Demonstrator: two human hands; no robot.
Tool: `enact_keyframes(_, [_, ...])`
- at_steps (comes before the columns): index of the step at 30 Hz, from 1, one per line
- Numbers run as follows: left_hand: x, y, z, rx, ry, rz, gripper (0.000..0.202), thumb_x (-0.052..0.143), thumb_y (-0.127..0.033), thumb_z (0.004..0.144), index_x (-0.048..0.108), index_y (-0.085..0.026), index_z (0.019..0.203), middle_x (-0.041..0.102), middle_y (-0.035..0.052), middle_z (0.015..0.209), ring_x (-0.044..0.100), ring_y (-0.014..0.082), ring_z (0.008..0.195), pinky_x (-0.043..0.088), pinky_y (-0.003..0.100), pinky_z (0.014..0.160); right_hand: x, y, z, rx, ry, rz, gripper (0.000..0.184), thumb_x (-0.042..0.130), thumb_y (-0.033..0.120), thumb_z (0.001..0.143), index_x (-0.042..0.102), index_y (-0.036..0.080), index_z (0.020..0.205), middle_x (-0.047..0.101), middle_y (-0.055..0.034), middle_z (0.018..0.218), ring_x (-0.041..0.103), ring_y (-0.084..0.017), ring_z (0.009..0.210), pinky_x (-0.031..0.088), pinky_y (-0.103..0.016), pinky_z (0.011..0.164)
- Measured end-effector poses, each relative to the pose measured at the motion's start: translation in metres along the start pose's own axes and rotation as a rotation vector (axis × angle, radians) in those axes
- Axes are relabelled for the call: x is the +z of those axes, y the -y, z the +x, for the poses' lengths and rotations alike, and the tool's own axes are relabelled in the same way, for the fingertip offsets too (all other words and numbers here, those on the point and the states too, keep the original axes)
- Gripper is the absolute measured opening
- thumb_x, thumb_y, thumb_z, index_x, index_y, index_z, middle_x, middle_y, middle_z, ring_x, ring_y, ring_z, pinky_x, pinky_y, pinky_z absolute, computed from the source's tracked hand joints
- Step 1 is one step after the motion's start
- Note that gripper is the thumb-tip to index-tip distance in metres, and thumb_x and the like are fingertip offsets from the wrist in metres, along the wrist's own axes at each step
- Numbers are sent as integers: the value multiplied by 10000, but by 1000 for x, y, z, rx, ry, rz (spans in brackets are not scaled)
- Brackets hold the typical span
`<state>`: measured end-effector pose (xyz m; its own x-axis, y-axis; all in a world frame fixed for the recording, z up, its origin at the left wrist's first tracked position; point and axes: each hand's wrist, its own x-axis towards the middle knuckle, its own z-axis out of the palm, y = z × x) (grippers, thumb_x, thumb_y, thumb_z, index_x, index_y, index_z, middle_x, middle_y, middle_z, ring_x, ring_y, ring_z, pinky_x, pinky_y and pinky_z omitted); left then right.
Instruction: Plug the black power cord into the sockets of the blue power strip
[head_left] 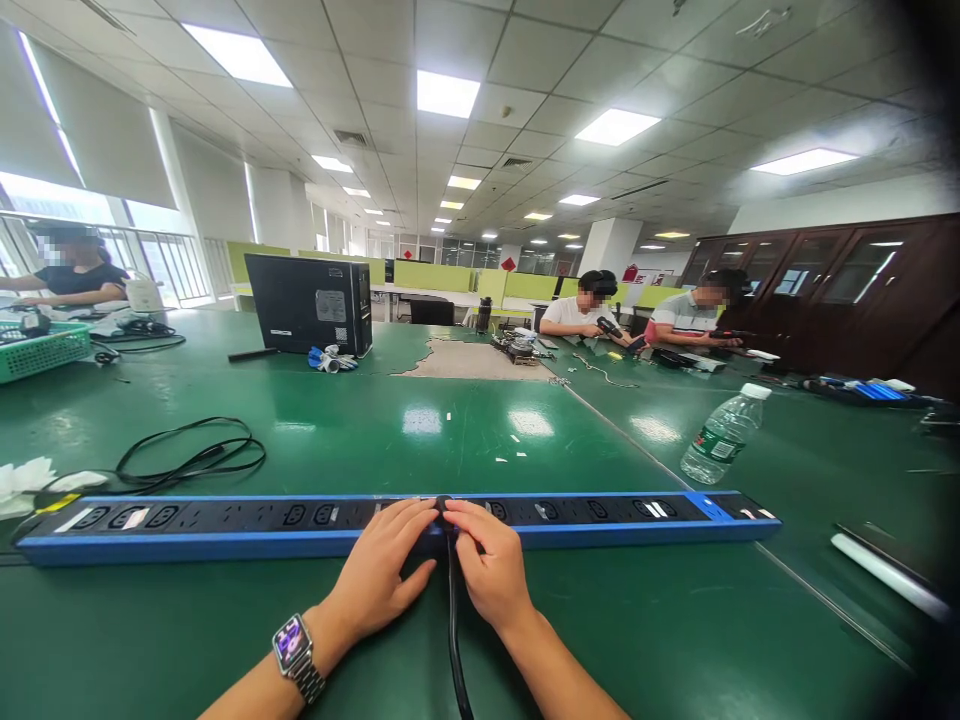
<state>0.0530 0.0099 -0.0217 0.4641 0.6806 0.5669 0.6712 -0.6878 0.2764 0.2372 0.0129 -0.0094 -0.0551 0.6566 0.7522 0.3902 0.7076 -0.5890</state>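
A long blue and black power strip (270, 542) lies across the green table in front of me. At its middle sits a black plug (444, 503) with a thick black cable (453, 625) running down towards me. My left hand (384, 565) rests over the strip, fingers stretched out and fingertips against the plug's left side; its thumb is spread apart. My right hand (491, 560) is closed, with curled fingers and thumb gripping the plug from the right. The fingers mostly cover the plug, so I cannot tell how deep it sits in the socket.
Left of centre lies a coiled black cable (191, 455). A plastic water bottle (724, 435) stands at right. Farther back are a black computer case (307, 305), blue-white gloves (331, 358) and a green basket (45, 350). Several people sit around the table, including a person in white (581, 310).
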Motion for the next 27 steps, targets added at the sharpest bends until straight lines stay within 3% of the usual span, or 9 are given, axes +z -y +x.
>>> enact_keyframes(6, [-1,-2,1,26,13,37,376,559,-229,854,572,-233,1230,550,88,1382,488,262,1275,442,476,1058,1,-11,-2,32,56,-56,443,445,53,755,775,245,978,742,-34,1054,715,-194,978,576,-364,911])
enact_keyframes(12, [-6,-7,4,0,14,7,301,559,-221,850,592,-225,1149,587,90,1341,517,250,1237,461,460,1037,-2,-13,-4,48,94,-62,454,453,42,752,765,261,998,730,-19,1071,711,-190,986,576,-370,916])
enact_keyframes(21, [-2,-3,4,13,-26,25,381,555,-214,855,542,-228,1235,603,85,1318,536,240,1217,473,443,1026,-5,-10,-4,32,81,52,402,458,88,802,761,243,1015,734,-42,1096,696,-192,1026,556,-356,935])
enact_keyframes(24, [0,1,4,18,-60,63,360,545,-231,869,546,-218,1229,616,89,1292,542,241,1207,472,443,1022,-6,-5,-3,55,14,73,274,492,175,848,743,199,954,745,-78,996,706,-192,895,576,-311,788])
enact_keyframes(27, [1,5,3,-20,-89,121,356,538,-251,877,552,-219,1232,619,86,1283,546,248,1197,460,458,1025,-5,-3,-6,205,30,93,209,521,286,874,686,170,817,687,-47,743,625,-142,611,494,-236,551])
